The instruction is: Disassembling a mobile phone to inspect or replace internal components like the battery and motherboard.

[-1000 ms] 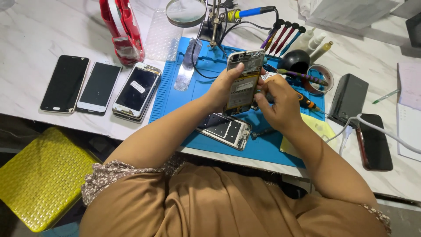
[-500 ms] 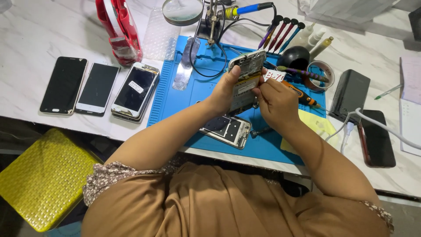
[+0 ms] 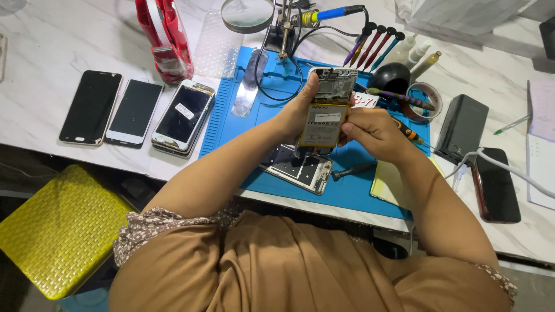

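While my left hand [image 3: 298, 115] grips the opened phone [image 3: 325, 110] upright above the blue mat [image 3: 352, 185], slightly lower than a second ago, my right hand [image 3: 370, 130] pinches its yellow battery (fingertips hidden), apparently working it loose.

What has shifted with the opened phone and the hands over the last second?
Little. The left hand still holds the opened phone upright over the blue mat, tilted slightly further back. The right hand has stayed on its right edge. The three phones on the left and the dismantled phone on the mat have not moved.
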